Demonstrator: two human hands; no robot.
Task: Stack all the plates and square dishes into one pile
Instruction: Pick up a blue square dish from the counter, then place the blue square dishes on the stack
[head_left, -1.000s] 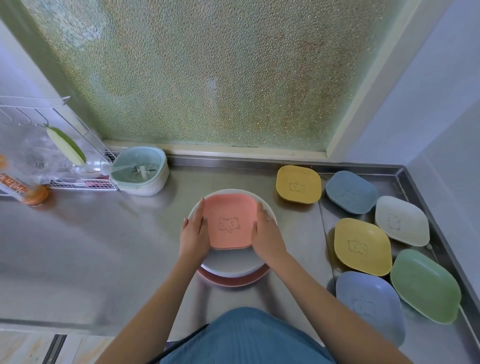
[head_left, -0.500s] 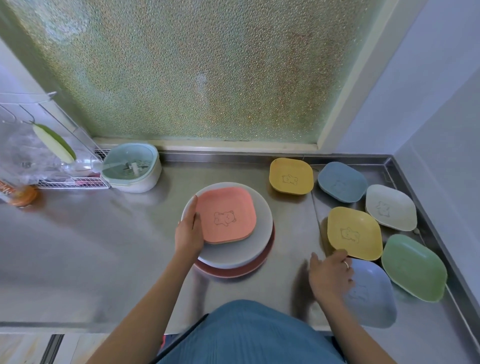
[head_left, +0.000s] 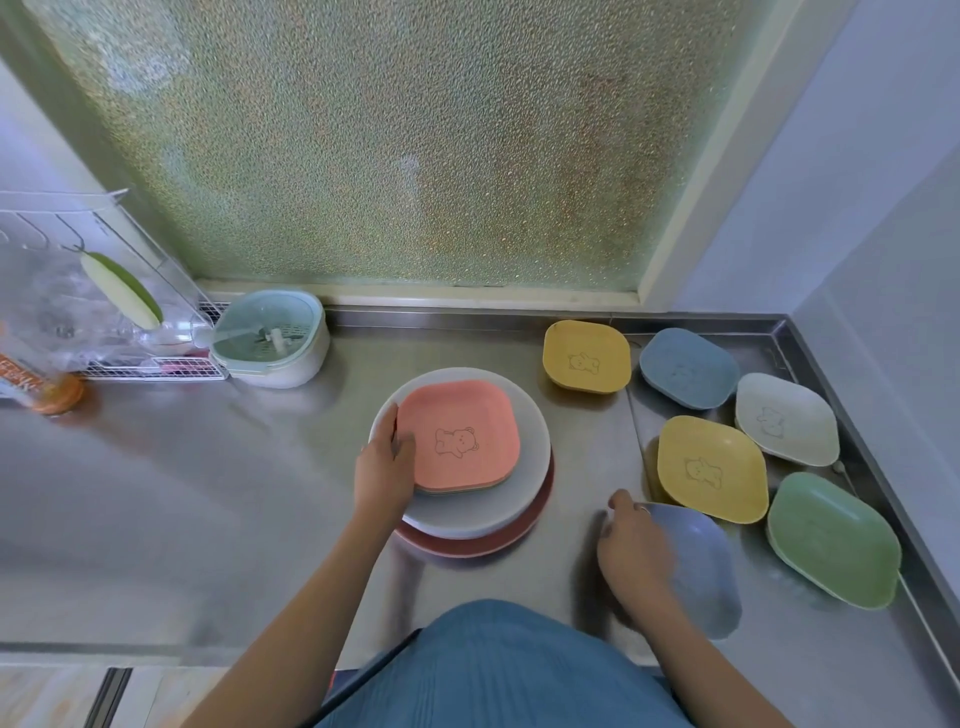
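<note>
Steel counter (head_left: 218, 499) bears stacked plates (head_left: 524, 499), five loose square dishes (head_left: 711, 467), a strainer bowl (head_left: 270, 343).

The lavender dish (head_left: 696, 566) is motion-blurred and partly hidden by the right hand (head_left: 636, 556); the red plate (head_left: 524, 535) is mostly covered by the pile.

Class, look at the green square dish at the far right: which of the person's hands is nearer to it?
Right. The right hand grips the lavender dish beside the green dish; the left hand is at the pile.
</note>
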